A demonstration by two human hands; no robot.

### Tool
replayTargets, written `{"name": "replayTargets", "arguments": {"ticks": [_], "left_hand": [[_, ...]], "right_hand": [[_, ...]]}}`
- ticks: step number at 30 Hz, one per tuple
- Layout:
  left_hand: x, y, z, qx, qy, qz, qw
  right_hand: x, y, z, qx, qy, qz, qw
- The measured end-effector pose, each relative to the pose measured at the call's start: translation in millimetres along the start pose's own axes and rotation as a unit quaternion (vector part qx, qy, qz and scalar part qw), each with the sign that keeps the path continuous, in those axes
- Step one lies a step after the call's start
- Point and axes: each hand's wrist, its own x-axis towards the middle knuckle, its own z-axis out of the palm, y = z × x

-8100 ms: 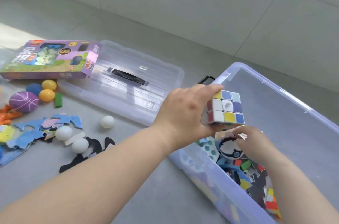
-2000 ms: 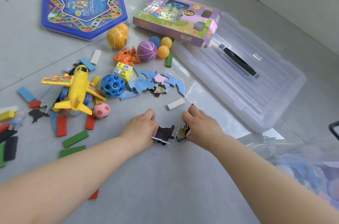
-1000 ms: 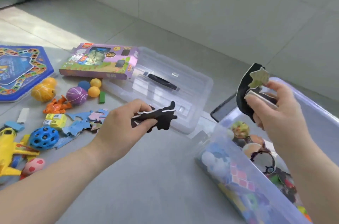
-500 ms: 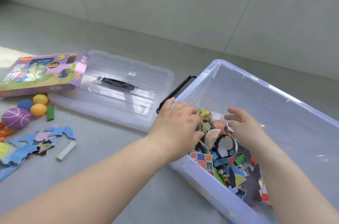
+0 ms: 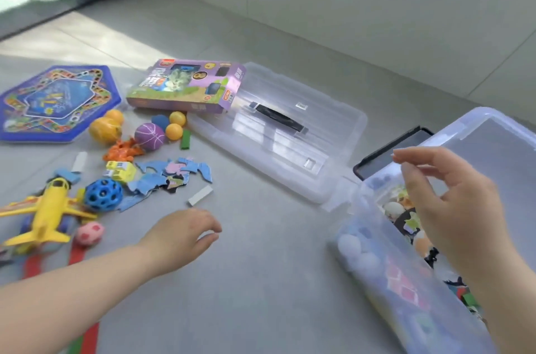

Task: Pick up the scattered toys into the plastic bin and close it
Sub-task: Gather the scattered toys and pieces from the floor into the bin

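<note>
The clear plastic bin [image 5: 377, 263] stands at the right with several toys and puzzle pieces inside. Its clear lid [image 5: 278, 133] lies flat on the floor beside it. My right hand [image 5: 443, 205] hovers over the bin, fingers relaxed, holding nothing. My left hand [image 5: 185, 230] reaches low over the floor, loosely curled and empty, just below a white block [image 5: 200, 196]. Scattered toys lie at the left: blue puzzle pieces [image 5: 171, 176], a blue holed ball [image 5: 103, 195], a yellow plane [image 5: 46, 211], a purple ball [image 5: 150, 136].
A purple game box [image 5: 185, 86] leans on the lid's far left corner. A blue hexagonal board [image 5: 55, 101] lies at the far left. Orange and yellow balls, a pink ball [image 5: 88, 233], red and green blocks lie near the left edge. The wall runs behind.
Both hands have left the bin's contents without the black puzzle pieces. My left hand has swung left toward the floor toys; my right hand has lifted above the bin. The view has turned left.
</note>
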Motion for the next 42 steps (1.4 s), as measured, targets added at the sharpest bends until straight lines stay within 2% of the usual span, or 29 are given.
{"name": "replayTargets", "arguments": {"ticks": [2,3,6,8,9,10,12,13,15,16,18,20,22,25,27,29,32,35,39,42], "left_hand": [[-21,-29,3,0.037,-0.079,-0.052,0.995],[-31,-42,3,0.046,-0.091,-0.077,0.992],[-72,-74,5,0.029,-0.099,-0.161,0.982],[-99,-92,15,0.042,-0.072,-0.179,0.980],[-113,-100,21,0.032,-0.053,-0.201,0.978],[-126,-104,24,0.016,-0.039,-0.240,0.970],[-149,-110,35,0.000,-0.056,-0.312,0.948],[-155,-116,40,-0.012,-0.086,-0.330,0.940],[-162,-120,37,0.003,-0.096,-0.334,0.938],[-166,-124,38,-0.017,-0.072,-0.334,0.940],[-173,-137,40,-0.009,-0.019,-0.290,0.957],[-182,-146,40,-0.016,-0.042,-0.285,0.957],[-190,-144,40,0.001,-0.036,-0.302,0.953],[-191,-146,46,-0.077,-0.003,-0.378,0.923],[-196,-154,50,-0.087,0.025,-0.380,0.920],[-201,-163,50,-0.058,0.025,-0.347,0.936],[-209,-176,59,-0.042,0.065,-0.325,0.943],[-200,-170,52,-0.076,0.082,-0.358,0.927],[-186,-171,47,-0.161,0.044,-0.415,0.894],[-180,-174,41,-0.183,0.004,-0.437,0.880]], "right_hand": [[3,-17,18,-0.026,-0.026,-0.074,0.997],[3,-27,31,-0.041,-0.049,-0.109,0.992],[-1,-48,84,-0.102,-0.141,-0.208,0.963],[-1,-57,125,-0.185,-0.247,-0.249,0.918],[3,-58,146,-0.228,-0.297,-0.241,0.895],[10,-57,167,-0.259,-0.334,-0.193,0.885],[25,-64,204,-0.273,-0.360,-0.068,0.889],[30,-64,221,-0.264,-0.364,-0.031,0.893],[29,-66,252,-0.268,-0.408,-0.013,0.873],[26,-65,267,-0.268,-0.432,-0.013,0.861],[21,-68,289,-0.263,-0.434,-0.023,0.861],[22,-74,306,-0.261,-0.413,-0.044,0.872],[29,-78,320,-0.261,-0.388,-0.054,0.882],[41,-80,335,-0.271,-0.383,-0.032,0.883],[46,-78,344,-0.263,-0.395,0.005,0.880],[45,-77,350,-0.250,-0.390,0.028,0.886],[41,-76,353,-0.265,-0.372,0.008,0.889],[39,-76,356,-0.245,-0.375,0.035,0.894],[38,-76,354,-0.155,-0.389,0.141,0.897],[31,-73,350,-0.156,-0.402,0.150,0.890]]}}
